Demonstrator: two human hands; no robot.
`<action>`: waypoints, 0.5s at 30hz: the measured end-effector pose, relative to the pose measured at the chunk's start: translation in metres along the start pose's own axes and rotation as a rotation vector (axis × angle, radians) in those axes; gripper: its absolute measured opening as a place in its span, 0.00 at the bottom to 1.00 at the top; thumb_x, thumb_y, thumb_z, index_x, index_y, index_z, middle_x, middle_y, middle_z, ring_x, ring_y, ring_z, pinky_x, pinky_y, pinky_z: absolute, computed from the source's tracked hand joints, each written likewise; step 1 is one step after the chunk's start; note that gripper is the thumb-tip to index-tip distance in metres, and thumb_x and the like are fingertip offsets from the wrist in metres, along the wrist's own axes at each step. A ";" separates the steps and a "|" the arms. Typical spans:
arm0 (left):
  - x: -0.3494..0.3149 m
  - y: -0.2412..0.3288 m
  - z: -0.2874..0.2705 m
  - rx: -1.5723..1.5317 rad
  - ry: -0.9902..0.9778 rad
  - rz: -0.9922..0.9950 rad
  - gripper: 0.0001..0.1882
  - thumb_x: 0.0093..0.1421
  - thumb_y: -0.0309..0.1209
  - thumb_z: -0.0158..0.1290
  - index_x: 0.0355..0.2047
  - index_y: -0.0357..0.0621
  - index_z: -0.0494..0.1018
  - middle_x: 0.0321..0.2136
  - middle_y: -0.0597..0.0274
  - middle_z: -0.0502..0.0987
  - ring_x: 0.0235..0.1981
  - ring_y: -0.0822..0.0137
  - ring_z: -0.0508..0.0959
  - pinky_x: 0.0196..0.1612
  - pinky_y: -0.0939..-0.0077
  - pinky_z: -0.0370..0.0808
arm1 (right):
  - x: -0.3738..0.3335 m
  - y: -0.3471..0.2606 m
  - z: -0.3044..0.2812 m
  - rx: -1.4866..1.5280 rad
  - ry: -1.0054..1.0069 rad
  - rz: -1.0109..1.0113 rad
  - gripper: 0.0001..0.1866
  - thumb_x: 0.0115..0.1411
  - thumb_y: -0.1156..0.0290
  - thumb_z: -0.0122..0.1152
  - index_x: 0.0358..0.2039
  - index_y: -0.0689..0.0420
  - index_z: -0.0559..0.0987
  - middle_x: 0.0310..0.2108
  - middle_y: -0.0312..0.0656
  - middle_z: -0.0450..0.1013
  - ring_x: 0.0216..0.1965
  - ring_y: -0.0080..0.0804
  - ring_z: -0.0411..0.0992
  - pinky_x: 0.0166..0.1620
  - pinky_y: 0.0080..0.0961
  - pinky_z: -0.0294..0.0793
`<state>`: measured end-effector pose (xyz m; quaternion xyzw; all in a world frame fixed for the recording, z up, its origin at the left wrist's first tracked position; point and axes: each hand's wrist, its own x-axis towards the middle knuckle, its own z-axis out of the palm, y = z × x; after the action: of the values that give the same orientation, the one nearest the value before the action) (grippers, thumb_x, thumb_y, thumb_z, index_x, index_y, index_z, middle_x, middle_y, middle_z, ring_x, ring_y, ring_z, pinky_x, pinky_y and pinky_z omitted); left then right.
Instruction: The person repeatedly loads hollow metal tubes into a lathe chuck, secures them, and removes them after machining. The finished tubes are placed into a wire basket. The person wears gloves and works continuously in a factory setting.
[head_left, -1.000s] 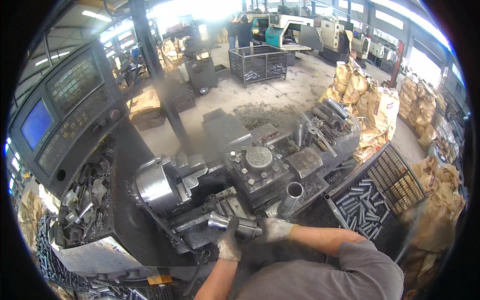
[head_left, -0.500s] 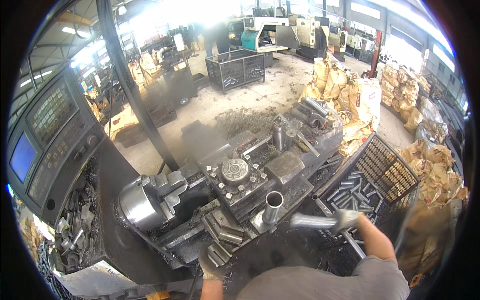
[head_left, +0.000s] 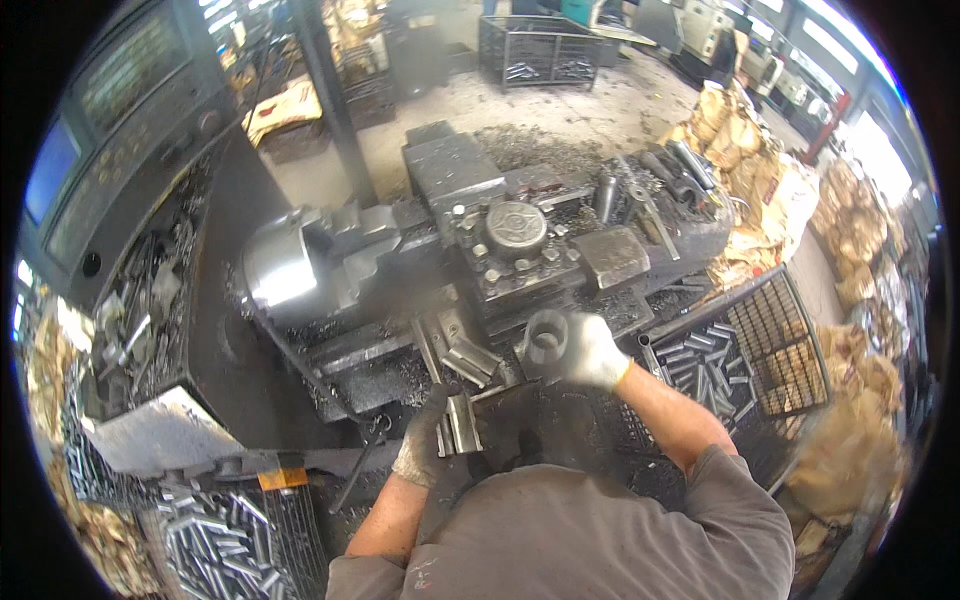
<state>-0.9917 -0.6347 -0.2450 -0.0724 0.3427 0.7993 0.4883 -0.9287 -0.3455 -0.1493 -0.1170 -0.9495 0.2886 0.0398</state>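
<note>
My right hand [head_left: 598, 352], in a whitish glove, is wrapped round a thick-walled steel tube [head_left: 547, 338]. The tube's round open end faces up toward me, a little blurred. My left hand [head_left: 424, 436], gloved with dark, grimy fingers, closes on the left edge of a grooved metal block [head_left: 461, 424]; its fingertips are partly hidden. Just beyond that block lies a second grooved piece [head_left: 472, 362]. Both sit at the front of a lathe, before its square tool post [head_left: 516, 228]. The lathe's chuck [head_left: 285, 265] is to the left.
At right stands a mesh bin [head_left: 785, 345] holding several short tubes [head_left: 708, 375]. More cut tubes [head_left: 220, 545] lie at lower left. The control panel [head_left: 110, 150] rises on the left, above a chip-filled tray [head_left: 140, 320]. Brown sacks [head_left: 765, 190] are heaped at far right.
My right hand has come left from beside the bin, where it held a long blurred metal piece, to over the lathe front. My view has tipped downward. My left hand stays by the grooved block.
</note>
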 end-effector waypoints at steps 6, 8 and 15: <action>-0.007 0.016 0.025 -0.166 0.119 0.112 0.27 0.75 0.54 0.53 0.55 0.42 0.77 0.42 0.54 0.84 0.45 0.57 0.86 0.53 0.57 0.84 | -0.008 -0.033 0.102 -0.117 -0.208 -0.350 0.39 0.57 0.64 0.73 0.69 0.53 0.71 0.60 0.55 0.75 0.49 0.53 0.82 0.46 0.49 0.85; 0.012 0.027 -0.045 -0.027 0.008 0.122 0.26 0.76 0.51 0.52 0.58 0.41 0.75 0.43 0.54 0.84 0.42 0.58 0.86 0.49 0.61 0.85 | 0.018 -0.035 0.123 -0.265 -0.211 -0.146 0.34 0.58 0.65 0.68 0.65 0.58 0.74 0.45 0.53 0.81 0.39 0.48 0.85 0.35 0.44 0.85; 0.012 0.051 -0.056 -0.100 0.183 0.369 0.28 0.74 0.60 0.50 0.52 0.47 0.78 0.38 0.55 0.84 0.35 0.52 0.87 0.38 0.49 0.87 | 0.057 -0.037 0.079 0.371 -0.274 -0.069 0.22 0.60 0.56 0.74 0.48 0.59 0.85 0.37 0.49 0.83 0.35 0.38 0.81 0.42 0.38 0.81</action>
<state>-1.0529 -0.6752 -0.2685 -0.1048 0.3533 0.8812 0.2962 -1.0028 -0.4039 -0.1937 -0.0350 -0.8801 0.4698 -0.0587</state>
